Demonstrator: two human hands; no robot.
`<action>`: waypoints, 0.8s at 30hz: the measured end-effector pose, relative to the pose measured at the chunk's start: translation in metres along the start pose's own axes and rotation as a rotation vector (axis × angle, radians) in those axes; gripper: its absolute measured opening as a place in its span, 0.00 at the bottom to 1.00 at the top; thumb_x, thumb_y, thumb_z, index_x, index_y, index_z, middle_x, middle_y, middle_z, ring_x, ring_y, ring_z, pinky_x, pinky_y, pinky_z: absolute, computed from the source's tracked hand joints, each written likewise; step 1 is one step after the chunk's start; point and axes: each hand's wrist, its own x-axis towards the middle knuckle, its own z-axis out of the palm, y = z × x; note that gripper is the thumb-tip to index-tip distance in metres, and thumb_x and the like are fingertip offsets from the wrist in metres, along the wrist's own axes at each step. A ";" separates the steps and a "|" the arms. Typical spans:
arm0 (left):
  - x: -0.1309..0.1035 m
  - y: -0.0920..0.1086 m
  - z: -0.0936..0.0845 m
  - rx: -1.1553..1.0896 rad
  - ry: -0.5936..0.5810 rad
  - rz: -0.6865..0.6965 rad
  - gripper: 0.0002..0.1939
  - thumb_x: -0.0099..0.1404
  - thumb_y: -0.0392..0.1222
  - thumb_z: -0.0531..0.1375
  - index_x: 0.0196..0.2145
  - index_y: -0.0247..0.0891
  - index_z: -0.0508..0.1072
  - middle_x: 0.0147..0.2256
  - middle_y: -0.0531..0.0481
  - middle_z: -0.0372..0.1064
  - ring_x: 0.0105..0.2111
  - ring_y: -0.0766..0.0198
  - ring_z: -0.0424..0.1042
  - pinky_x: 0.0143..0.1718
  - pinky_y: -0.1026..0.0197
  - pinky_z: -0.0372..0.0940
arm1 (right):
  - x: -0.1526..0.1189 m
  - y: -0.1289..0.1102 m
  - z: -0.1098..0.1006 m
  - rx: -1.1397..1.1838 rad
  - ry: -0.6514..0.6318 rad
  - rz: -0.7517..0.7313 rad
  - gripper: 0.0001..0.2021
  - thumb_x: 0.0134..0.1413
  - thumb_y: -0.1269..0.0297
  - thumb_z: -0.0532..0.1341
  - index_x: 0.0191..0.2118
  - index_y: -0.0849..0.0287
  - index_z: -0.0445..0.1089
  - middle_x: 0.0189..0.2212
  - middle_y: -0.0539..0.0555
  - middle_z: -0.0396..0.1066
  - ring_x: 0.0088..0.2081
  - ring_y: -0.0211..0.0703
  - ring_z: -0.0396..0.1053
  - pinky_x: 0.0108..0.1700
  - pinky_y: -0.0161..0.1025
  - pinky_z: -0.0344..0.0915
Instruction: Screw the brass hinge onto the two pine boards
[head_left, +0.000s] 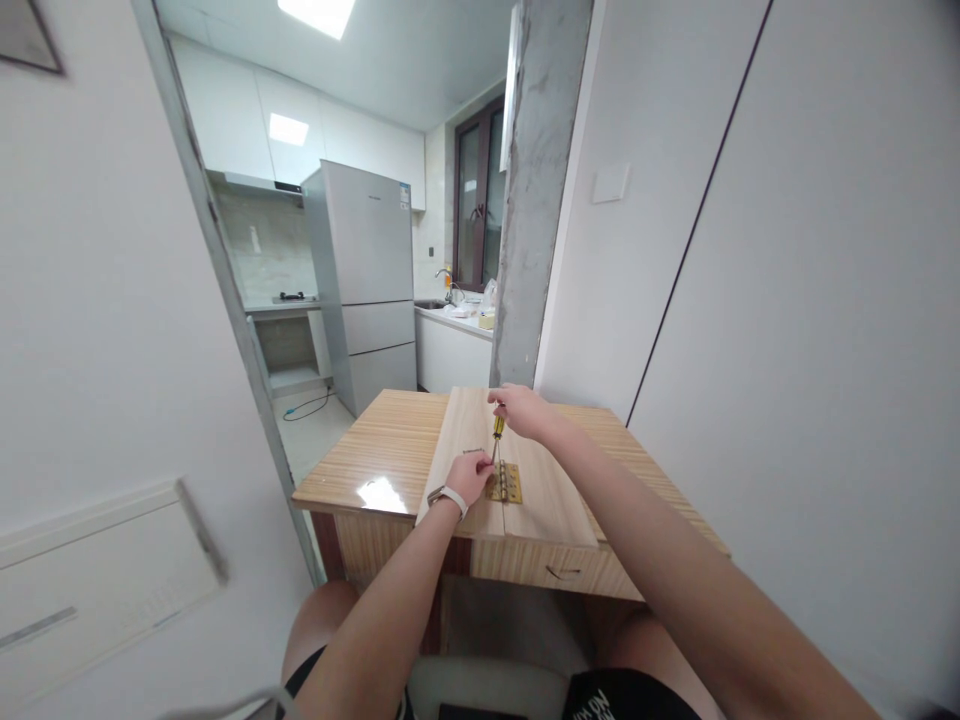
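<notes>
Two light wooden boards [551, 510] lie side by side on the striped wooden table [382, 440]. A brass hinge [505, 483] spans the seam between them. My right hand [519, 408] is closed on the top of a screwdriver with a yellow handle [499, 427], which stands nearly upright with its shaft pointing down at the hinge's left leaf. At the foot of the shaft, my left hand [472, 474], with a watch on the wrist, has its fingers pinched together. Whatever is between those fingertips is too small to make out.
A small dark metal piece [474, 452] lies on the left board behind my left hand. The table has a drawer handle [563, 573] at the front. A grey fridge [367, 260] and a counter with a sink [431, 304] stand beyond the doorway. A white wall rises on the right.
</notes>
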 end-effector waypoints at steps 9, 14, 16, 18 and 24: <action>-0.002 0.012 -0.010 0.125 -0.028 -0.001 0.22 0.58 0.52 0.69 0.47 0.37 0.76 0.41 0.45 0.73 0.40 0.57 0.72 0.45 0.56 0.67 | -0.004 0.006 0.001 0.009 -0.010 -0.025 0.13 0.60 0.74 0.60 0.47 0.56 0.77 0.45 0.56 0.79 0.47 0.45 0.74 0.44 0.34 0.63; -0.018 0.019 -0.039 0.384 -0.131 0.111 0.41 0.54 0.71 0.65 0.56 0.41 0.72 0.53 0.39 0.67 0.55 0.45 0.65 0.58 0.47 0.61 | -0.005 0.008 0.002 0.027 -0.028 0.013 0.11 0.62 0.71 0.61 0.46 0.55 0.78 0.44 0.56 0.79 0.46 0.44 0.74 0.45 0.33 0.62; -0.025 0.023 -0.048 0.457 -0.192 0.125 0.41 0.56 0.74 0.61 0.58 0.44 0.71 0.56 0.40 0.65 0.56 0.44 0.63 0.59 0.45 0.59 | -0.005 0.008 0.002 0.020 -0.033 0.035 0.09 0.64 0.67 0.60 0.44 0.56 0.78 0.42 0.56 0.80 0.45 0.44 0.75 0.44 0.34 0.62; -0.030 0.026 -0.052 0.507 -0.239 0.120 0.41 0.56 0.76 0.59 0.58 0.47 0.70 0.56 0.41 0.65 0.56 0.43 0.62 0.59 0.44 0.59 | -0.004 0.008 0.002 -0.006 -0.028 0.063 0.09 0.65 0.63 0.60 0.41 0.56 0.79 0.40 0.58 0.80 0.44 0.45 0.75 0.43 0.35 0.62; -0.040 0.034 -0.047 0.595 -0.245 0.098 0.40 0.60 0.76 0.54 0.62 0.51 0.67 0.59 0.43 0.62 0.58 0.42 0.59 0.59 0.42 0.57 | -0.005 0.005 0.002 -0.037 0.022 0.059 0.15 0.66 0.54 0.60 0.36 0.57 0.79 0.38 0.60 0.78 0.42 0.46 0.74 0.43 0.36 0.62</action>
